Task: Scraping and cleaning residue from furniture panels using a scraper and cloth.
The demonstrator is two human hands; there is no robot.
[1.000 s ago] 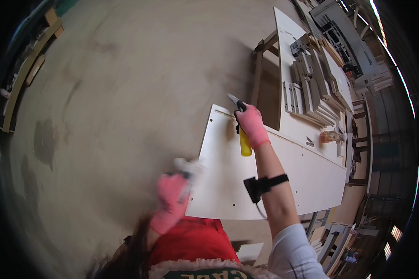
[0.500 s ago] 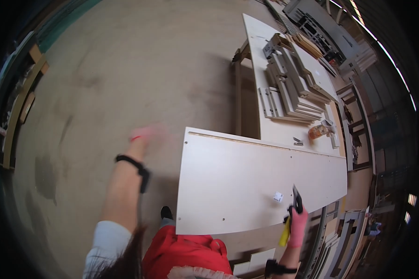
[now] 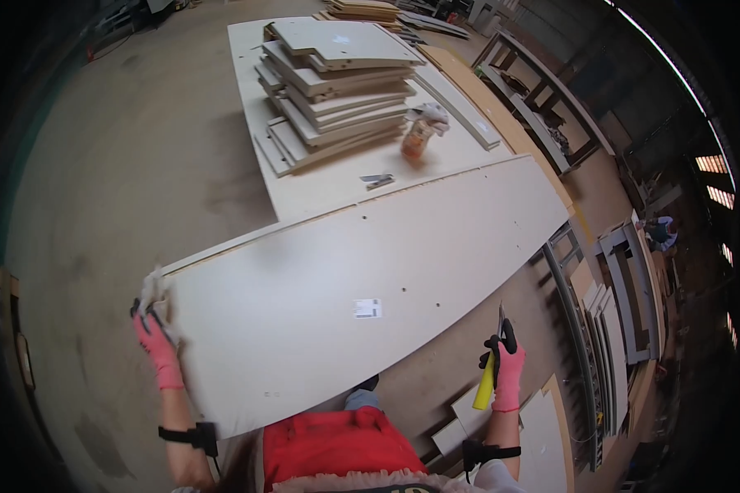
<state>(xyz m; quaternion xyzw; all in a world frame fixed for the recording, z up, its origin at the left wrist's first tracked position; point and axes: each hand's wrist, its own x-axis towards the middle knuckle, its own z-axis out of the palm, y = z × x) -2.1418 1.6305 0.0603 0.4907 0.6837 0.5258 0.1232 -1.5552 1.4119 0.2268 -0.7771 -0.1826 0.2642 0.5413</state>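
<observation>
A long white panel (image 3: 304, 287) with small holes and a white label (image 3: 367, 308) lies before me, its right-hand edge curved. At its left end my left hand (image 3: 154, 335), in a pink glove with dark fingertips, is closed on a crumpled pale rag (image 3: 154, 289) against the panel's edge. Beyond the panel's curved edge my right hand (image 3: 506, 361), gloved alike, grips a yellow-handled knife (image 3: 485, 381). Its thin blade points away from me, apart from the panel. Whether the left fingers also grip the panel is hidden.
Behind the panel, a white table (image 3: 304, 195) bears a stack of white boards (image 3: 329, 99), an orange-filled bottle (image 3: 418, 141) and a small metal tool (image 3: 377, 180). Metal rails (image 3: 575, 345) and leaning boards (image 3: 608, 353) stand at right. Far right is another person (image 3: 662, 233).
My view has turned right. My left hand has come from over the floor at left to the panel's left end. The knife stays in my right hand, now out beyond the panel's curved edge.
</observation>
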